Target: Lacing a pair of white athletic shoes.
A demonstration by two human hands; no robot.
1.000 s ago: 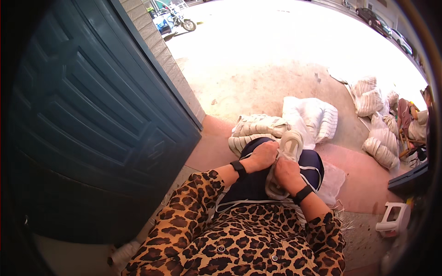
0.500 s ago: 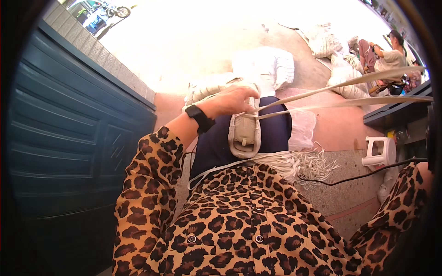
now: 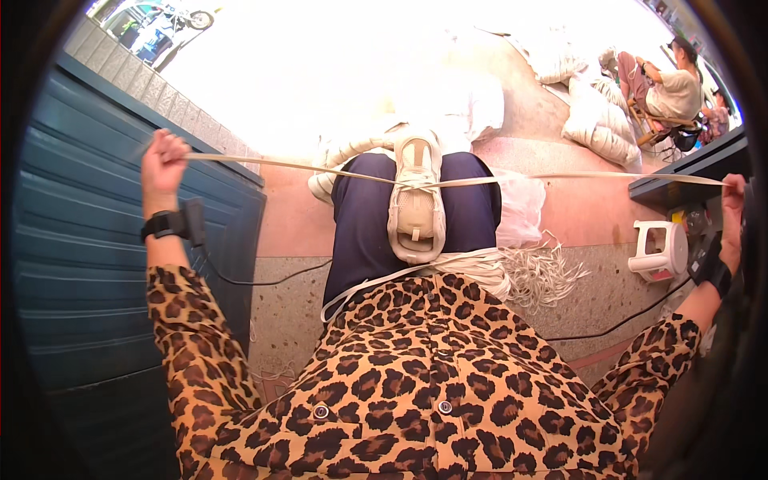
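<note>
A beige shoe (image 3: 417, 214) lies across my lap between my thighs, its heel opening toward me. From its laced part a flat cream shoelace (image 3: 320, 169) runs out to both sides. My left hand (image 3: 166, 164), raised at the far left by the blue door, is closed in a fist on one end. At the right rim my right hand (image 3: 731, 212) is pinched on the other end, its fingers partly cut off by the dark edge. Both ends are stretched nearly straight. A bundle of loose laces (image 3: 544, 274) spreads over my lap to the right.
A blue panelled door (image 3: 120, 224) stands close on my left. On the right are a white stool (image 3: 659, 250) and a dark ledge (image 3: 688, 181). White sacks (image 3: 602, 120) lie farther off near a seated person (image 3: 672, 88). A black cable (image 3: 616, 324) crosses the floor.
My left hand has moved from the shoe out to the far left, drawing one lace end with it. My right hand has come into view, and the two lace ends now run opposite ways.
</note>
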